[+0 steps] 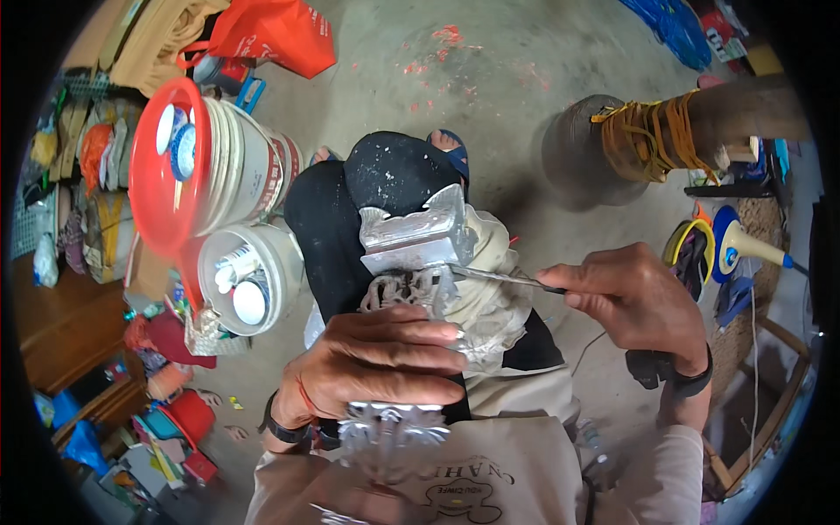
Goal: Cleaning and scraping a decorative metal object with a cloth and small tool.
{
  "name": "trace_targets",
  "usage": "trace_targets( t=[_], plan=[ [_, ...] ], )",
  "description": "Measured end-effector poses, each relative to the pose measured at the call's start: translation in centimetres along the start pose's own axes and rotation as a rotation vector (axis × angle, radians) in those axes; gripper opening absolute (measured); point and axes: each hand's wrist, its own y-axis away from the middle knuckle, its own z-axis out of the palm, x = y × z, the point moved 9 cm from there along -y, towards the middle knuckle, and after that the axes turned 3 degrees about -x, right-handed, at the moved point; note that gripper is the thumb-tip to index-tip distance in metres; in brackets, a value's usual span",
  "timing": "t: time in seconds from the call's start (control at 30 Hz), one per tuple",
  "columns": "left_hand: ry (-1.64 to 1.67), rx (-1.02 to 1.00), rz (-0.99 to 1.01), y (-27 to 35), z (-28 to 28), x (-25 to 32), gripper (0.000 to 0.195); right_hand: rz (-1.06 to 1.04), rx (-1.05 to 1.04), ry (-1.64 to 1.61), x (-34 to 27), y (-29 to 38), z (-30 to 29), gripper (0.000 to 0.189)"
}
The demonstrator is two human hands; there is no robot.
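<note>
An ornate silver-coloured piece [415, 244] with openwork and a stepped, winged end lies along my lap, its lower end reaching my shirt. My left hand [380, 362] wraps over its middle, hiding part of the openwork. Between thumb and fingers, my right hand [633, 298] grips a slender metal hand tool [502, 276]. The tool's tip meets the piece just below the stepped block; its exact kind cannot be told. A bunched cream cloth [492, 315] rests on my thigh under and beside the piece.
A red basin [139, 190] with cups tops a white bucket [246, 177] on the left, beside a smaller bucket [289, 282] of containers. A rope-bound wooden post [715, 121] joins a dark rounded base [577, 154] at right. Red scraps [447, 34] litter the concrete floor.
</note>
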Motion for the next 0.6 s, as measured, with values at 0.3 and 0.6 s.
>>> trace_targets(
  t=[0.3,0.6],
  plan=[
    [-0.249,-0.027,0.201,0.9,2.5,0.1,0.024,-0.067,-0.136,0.404,-4.6,-2.5,-0.7,0.029],
    [-0.22,-0.085,0.16,1.2,2.6,-0.4,0.031,-0.191,-0.257,0.787,-7.4,-5.6,-0.1,0.028]
  ],
)
